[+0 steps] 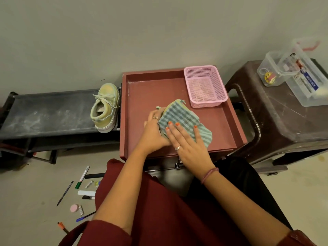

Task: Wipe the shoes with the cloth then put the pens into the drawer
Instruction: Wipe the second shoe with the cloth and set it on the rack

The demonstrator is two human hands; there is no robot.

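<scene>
Mostly hidden: second shoe (pixel 164 110) under striped cloth (pixel 181 119), only a sliver of yellow-green upper and lace showing at the cloth's left edge and top. Can't tell its orientation.

Right hand (pixel 188 144): flat on top of cloth, fingers straight and spread, pressing cloth down onto the shoe. Ring on one finger, band on wrist.

Left hand (pixel 153 130): fingers curled around the covered shoe's left side, gripping shoe and cloth edge together. Fingertips hidden under the cloth.

Both hands inside the open red-brown drawer (pixel 142 89), near its front middle. Pink mesh basket (pixel 204 86) in the drawer's back right corner, apart from the cloth.

Other shoe (pixel 105 107), pale yellow-green, laced, standing on a dark dusty shoe rack (pixel 48 112), just left of the drawer wall.

Pens (pixel 81 192) scattered on floor at lower left, well apart from the drawer: green-capped marker, black pen, blue pen, orange-tipped one partly cut by a red sleeve. Small pink pot among them; other bits too small to identify.

Clear plastic boxes (pixel 300 75) on a brown stool (pixel 276 118) at right. Readable label: "MULTI BOX". Rest of print blurred.
</scene>
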